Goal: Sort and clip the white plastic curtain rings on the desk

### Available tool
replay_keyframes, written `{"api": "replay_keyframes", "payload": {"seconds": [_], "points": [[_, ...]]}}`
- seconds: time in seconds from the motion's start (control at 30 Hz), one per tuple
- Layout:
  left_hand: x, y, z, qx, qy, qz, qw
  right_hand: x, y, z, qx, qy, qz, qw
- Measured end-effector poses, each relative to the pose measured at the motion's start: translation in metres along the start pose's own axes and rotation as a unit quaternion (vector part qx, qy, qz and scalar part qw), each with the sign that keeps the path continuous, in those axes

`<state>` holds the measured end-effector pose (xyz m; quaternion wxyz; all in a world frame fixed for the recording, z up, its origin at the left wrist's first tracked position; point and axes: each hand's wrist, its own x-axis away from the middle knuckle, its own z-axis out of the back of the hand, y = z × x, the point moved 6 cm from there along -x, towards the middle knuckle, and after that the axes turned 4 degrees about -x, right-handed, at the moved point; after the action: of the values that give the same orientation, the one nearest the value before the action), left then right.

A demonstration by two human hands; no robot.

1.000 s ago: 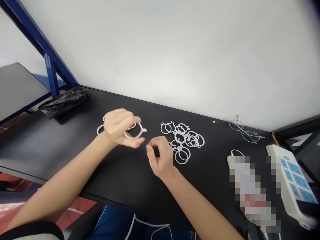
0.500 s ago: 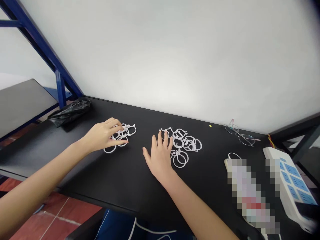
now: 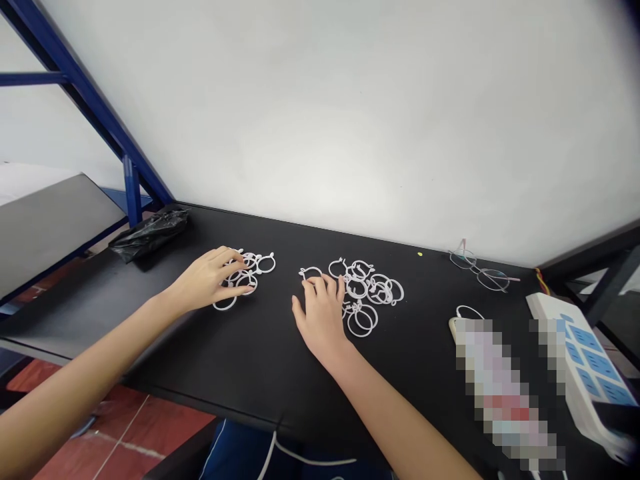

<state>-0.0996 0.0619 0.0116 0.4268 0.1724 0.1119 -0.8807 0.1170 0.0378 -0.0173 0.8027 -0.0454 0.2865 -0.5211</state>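
Two groups of thin white plastic rings with small knobbed ends lie on a black table (image 3: 250, 360). Over the left rings (image 3: 265, 265) rests my left hand (image 3: 213, 277), its thumb and fingers spread and bent, partly covering them. No ring is visibly gripped there. My right hand (image 3: 323, 317) lies palm down at the left side of the right rings (image 3: 369, 320), fingers slightly curled and apart. A single white ring (image 3: 313, 270) sits just beyond its fingertips, separate from the right group; its near edge is hidden by the fingers.
A crumpled black plastic bag (image 3: 149, 235) lies at the back left. Toward the right are eyeglasses (image 3: 493, 280), a blurred-out phone (image 3: 453, 327) with a white cable, and a white power strip (image 3: 575, 380) with blue sockets. A white wall (image 3: 320, 133) rises behind the table.
One ring has moved left, away from the right group, with my right hand's fingers beside it. Those fingers are more bent now. My left hand stays over the left rings. The view has shifted slightly.
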Motion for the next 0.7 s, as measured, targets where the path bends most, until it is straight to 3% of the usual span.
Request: {"api": "replay_keyframes", "payload": {"seconds": [0.17, 0.4, 0.5, 0.6, 0.7], "points": [[-0.005, 0.016, 0.008, 0.023, 0.052, -0.022, 0.998, 0.000, -0.001, 0.001, -0.014, 0.029, 0.040, 0.999], [-0.025, 0.081, -0.001, 0.111, 0.145, -0.134, 0.974, -0.001, 0.001, 0.009, -0.028, 0.052, 0.047, 0.997], [-0.036, 0.098, -0.002, 0.137, 0.197, -0.166, 0.957, -0.002, 0.004, 0.016, -0.091, 0.084, 0.032, 0.992], [-0.044, 0.104, -0.001, 0.123, 0.248, -0.164, 0.947, -0.001, 0.008, 0.023, -0.220, 0.142, 0.023, 0.965], [-0.046, 0.101, 0.003, 0.122, 0.283, -0.117, 0.944, 0.001, 0.012, 0.029, -0.310, 0.199, 0.016, 0.930]]}}
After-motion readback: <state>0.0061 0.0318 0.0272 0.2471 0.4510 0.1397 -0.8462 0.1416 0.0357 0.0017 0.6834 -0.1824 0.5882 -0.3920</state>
